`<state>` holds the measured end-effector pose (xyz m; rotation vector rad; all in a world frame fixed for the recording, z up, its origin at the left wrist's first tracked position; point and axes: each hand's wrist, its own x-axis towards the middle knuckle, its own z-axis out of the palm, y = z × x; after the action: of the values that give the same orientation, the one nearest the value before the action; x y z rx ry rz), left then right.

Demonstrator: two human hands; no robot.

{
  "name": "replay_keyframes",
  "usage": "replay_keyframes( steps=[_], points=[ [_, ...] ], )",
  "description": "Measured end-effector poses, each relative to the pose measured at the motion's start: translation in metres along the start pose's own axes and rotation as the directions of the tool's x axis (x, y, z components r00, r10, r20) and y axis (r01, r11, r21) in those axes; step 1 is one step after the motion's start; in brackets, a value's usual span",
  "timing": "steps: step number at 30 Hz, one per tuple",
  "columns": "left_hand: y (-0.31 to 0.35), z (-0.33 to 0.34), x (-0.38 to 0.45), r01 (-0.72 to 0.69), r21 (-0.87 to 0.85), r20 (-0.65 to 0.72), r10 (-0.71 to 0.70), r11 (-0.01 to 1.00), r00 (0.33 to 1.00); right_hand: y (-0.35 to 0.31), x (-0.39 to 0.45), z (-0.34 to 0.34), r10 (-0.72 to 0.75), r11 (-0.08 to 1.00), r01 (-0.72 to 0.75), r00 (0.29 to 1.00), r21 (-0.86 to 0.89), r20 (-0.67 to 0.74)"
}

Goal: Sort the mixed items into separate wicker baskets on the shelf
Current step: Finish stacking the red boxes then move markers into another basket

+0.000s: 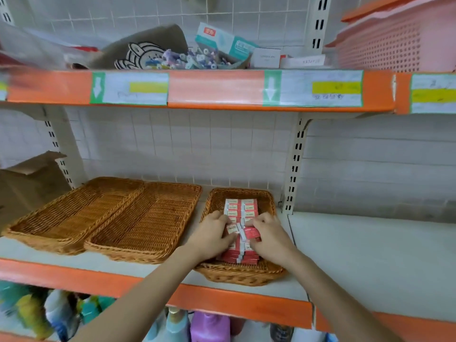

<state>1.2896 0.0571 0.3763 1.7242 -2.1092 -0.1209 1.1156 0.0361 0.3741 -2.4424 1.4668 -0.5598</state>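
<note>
At nine o'clock on the middle shelf (pixel 345 255) you have two shallow wicker trays (pixel 103 215) lying side by side, touching, and nothing shows inside either. Toward the centre, your left hand (pixel 212 233) rests its curled fingers on the left edge of the red-and-white boxes (pixel 243 243) stacked in the small wicker basket (pixel 269 270); your right hand (pixel 269 234) mirrors it at three o'clock of the stack, fingers bent around the top boxes, so both hands are clamped on the pile from either side. More of the same boxes stand in two neat rows at twelve o'clock within that basket. These look like light, stiff cardboard cartons with smooth faces, so they will probably slide against each other; squeeze the stack from its short sides and keep it level rather than lifting by the top box alone. Their white labels carry print too small to read. Up at one o'clock, the upper shelf holds a teal-and-white box (pixel 222 41), and the yellow price tags (pixel 336 88) bear illegible writing.
</note>
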Motion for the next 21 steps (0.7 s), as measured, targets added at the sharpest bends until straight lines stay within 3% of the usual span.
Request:
replay_keyframes(
  steps=[5,16,21],
  points=[
    [-0.002,-0.0003,-0.0042,0.017,-0.021,-0.037,-0.018,1.0,0.999,0.0002,-0.0016,0.0019,0.025,0.998,-0.024,1.0,0.062,-0.008],
    [-0.0033,-0.001,-0.0084,0.021,-0.077,-0.059,-0.026,0.997,0.998,0.0046,-0.0012,0.0042,0.043,0.987,-0.017,0.986,0.16,-0.162],
    [-0.0021,-0.0014,-0.009,0.023,-0.077,-0.057,-0.027,0.997,0.998,0.006,0.0009,0.0059,0.029,0.996,-0.015,0.986,0.083,-0.162]
  ],
)
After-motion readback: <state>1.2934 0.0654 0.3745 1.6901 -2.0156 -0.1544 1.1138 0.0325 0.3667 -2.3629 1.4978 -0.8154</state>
